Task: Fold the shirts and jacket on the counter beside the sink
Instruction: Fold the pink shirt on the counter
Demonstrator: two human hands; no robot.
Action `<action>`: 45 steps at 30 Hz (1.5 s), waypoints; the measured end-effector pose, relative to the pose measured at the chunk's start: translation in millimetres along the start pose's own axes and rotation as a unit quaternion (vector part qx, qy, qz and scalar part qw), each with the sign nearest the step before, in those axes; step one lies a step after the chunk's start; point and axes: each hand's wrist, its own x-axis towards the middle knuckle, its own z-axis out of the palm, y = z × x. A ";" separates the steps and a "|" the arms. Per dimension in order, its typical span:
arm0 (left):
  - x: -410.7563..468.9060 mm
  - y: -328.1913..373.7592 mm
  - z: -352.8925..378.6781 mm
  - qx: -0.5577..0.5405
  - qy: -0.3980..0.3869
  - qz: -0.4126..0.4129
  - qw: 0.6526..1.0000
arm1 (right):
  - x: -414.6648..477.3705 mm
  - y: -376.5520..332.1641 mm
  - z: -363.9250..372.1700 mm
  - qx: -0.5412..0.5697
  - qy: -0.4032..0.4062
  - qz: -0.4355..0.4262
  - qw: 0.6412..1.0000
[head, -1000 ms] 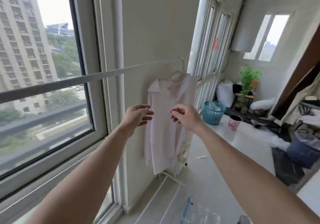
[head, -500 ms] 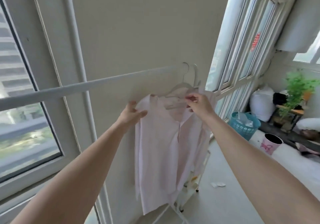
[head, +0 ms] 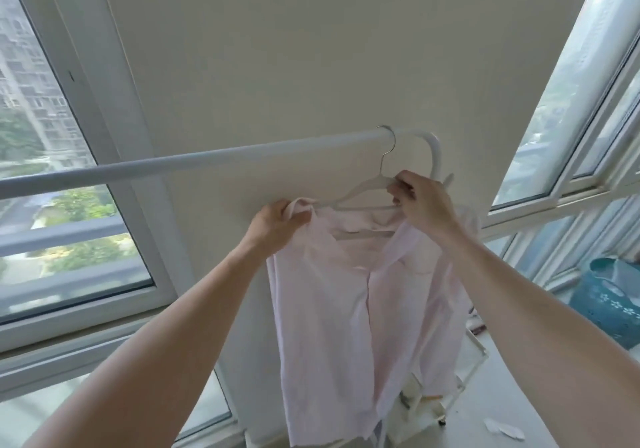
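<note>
A pale pink shirt (head: 332,316) hangs on a white hanger (head: 363,189), whose metal hook sits over the white clothes rail (head: 207,162). My left hand (head: 277,220) grips the shirt's left shoulder and collar, pulled partly off the hanger's end. My right hand (head: 420,201) pinches the hanger's right arm just below the hook. The lower half of the shirt hangs free in front of the cream wall. A second hanger's tip shows behind my right hand.
The rail runs from the left edge to a curved end (head: 434,149) at the wall. Windows (head: 69,170) flank both sides. A teal basket (head: 609,302) stands at the right. A white rack frame (head: 460,378) is below the shirt.
I have come closer to the shirt. My left hand has closed on the shirt's left shoulder and drawn it off the hanger end; my right hand keeps hold of the hanger.
</note>
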 end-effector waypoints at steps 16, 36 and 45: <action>-150.9 -44.9 -159.9 0.013 0.113 -0.041 0.993 | -88.1 -159.9 45.0 0.127 -0.058 -0.137 0.981; -645.1 -235.9 -507.5 -0.019 0.390 -0.283 0.876 | -433.3 -635.3 227.3 0.265 -0.375 -0.475 0.751; -831.2 -322.5 -636.7 0.062 0.530 -0.393 0.749 | -612.8 -830.3 313.0 0.316 -0.503 -0.526 0.609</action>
